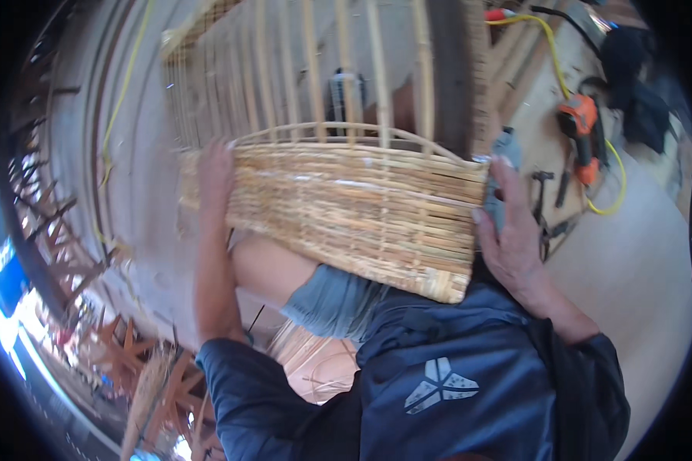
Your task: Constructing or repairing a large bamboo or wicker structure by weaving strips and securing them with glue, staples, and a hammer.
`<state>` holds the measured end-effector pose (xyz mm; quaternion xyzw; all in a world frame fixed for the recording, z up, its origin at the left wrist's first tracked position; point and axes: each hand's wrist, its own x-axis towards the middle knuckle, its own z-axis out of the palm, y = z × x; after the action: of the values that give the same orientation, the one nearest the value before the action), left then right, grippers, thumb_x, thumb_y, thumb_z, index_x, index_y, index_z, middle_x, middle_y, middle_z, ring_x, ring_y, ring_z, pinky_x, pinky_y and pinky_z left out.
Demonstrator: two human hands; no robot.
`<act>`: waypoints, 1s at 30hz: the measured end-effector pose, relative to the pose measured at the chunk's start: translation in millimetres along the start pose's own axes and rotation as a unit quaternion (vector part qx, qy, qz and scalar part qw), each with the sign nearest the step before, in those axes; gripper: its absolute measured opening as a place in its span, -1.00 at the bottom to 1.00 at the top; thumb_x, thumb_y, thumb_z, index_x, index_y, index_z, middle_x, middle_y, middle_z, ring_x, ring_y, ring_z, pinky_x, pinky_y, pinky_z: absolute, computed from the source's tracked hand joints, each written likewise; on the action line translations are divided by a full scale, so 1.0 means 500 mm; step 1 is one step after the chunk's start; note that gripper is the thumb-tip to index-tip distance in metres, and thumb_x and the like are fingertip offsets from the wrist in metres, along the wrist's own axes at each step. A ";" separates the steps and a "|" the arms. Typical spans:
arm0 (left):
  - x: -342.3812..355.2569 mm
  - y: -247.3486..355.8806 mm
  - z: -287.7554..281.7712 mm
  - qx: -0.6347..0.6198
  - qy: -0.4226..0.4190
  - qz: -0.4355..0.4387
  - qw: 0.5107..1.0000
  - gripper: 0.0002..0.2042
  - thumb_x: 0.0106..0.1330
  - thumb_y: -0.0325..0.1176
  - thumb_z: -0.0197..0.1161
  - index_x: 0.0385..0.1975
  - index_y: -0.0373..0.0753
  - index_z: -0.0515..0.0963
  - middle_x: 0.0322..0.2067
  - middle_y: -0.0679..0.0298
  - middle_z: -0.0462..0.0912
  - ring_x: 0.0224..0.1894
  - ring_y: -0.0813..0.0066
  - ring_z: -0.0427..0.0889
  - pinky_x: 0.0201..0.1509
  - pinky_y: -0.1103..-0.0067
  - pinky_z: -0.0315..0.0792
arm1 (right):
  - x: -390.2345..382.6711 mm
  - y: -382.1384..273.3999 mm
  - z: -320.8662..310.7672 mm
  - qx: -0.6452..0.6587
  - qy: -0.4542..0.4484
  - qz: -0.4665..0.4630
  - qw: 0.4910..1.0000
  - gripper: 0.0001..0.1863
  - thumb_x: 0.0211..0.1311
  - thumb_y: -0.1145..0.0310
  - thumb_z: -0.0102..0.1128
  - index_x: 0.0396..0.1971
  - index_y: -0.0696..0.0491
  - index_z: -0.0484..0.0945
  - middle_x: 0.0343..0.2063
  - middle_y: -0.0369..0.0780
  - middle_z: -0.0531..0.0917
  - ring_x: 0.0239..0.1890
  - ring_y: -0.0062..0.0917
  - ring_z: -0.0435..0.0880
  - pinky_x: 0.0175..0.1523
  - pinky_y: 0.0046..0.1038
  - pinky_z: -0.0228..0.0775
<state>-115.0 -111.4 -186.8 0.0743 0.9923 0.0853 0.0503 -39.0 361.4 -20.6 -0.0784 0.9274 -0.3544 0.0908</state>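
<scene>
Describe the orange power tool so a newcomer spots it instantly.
Start at the woven panel in front of the person, then the right hand at its right edge. Up and right, past the dark hand tools, lies the power tool, beside a yellow cord. Its bulky orange-and-black body sets it apart.

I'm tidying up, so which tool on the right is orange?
The power tool beside the curved yellow cord; the hammer, nearer the right hand, is dark.

Passable at R over pale surface (630,246), but woven panel (354,203) blocks ctr, hammer (543,177) fwd-R
</scene>
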 end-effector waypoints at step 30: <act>0.033 -0.056 0.057 0.063 -0.019 -0.260 0.963 -0.44 0.33 0.12 -0.40 -0.19 -0.11 0.54 -0.26 -0.06 0.59 -0.16 -0.13 0.53 -0.09 0.14 0.38 | 0.008 0.044 -0.059 0.024 0.057 0.053 0.997 -0.38 0.12 0.48 0.13 0.19 0.18 0.14 0.02 -0.06 0.42 0.07 -0.35 0.44 0.16 -0.44 0.23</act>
<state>-131.9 -131.3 -220.8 -0.1813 0.9798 0.0049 0.0847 -51.4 395.7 -14.4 -0.0063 0.9251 -0.3752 0.0585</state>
